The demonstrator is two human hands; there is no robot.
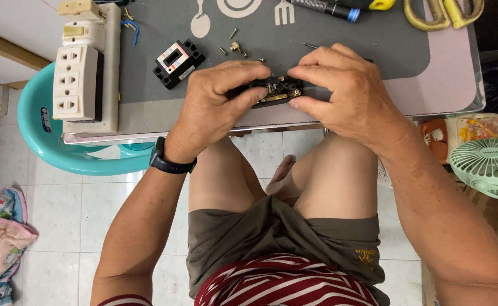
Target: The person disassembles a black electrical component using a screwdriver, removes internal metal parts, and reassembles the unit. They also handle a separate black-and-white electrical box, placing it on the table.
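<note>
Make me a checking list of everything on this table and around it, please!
Surface: grey mat on a pale table.
Job's things: small black electrical part with brass pieces, held between both hands at the table edge.
Clutter: another black part, loose brass screws, white socket board, yellow-handled scissors, dark torch.
Grippers: left hand and right hand both grip the part.
Cables: short blue wire.
Surroundings: teal basin, green fan, tiled floor.

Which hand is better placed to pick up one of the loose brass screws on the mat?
Probably the left hand: the brass screws lie just beyond its fingers. The right hand is further away. Both grip the black electrical part, so one must let go.
</note>
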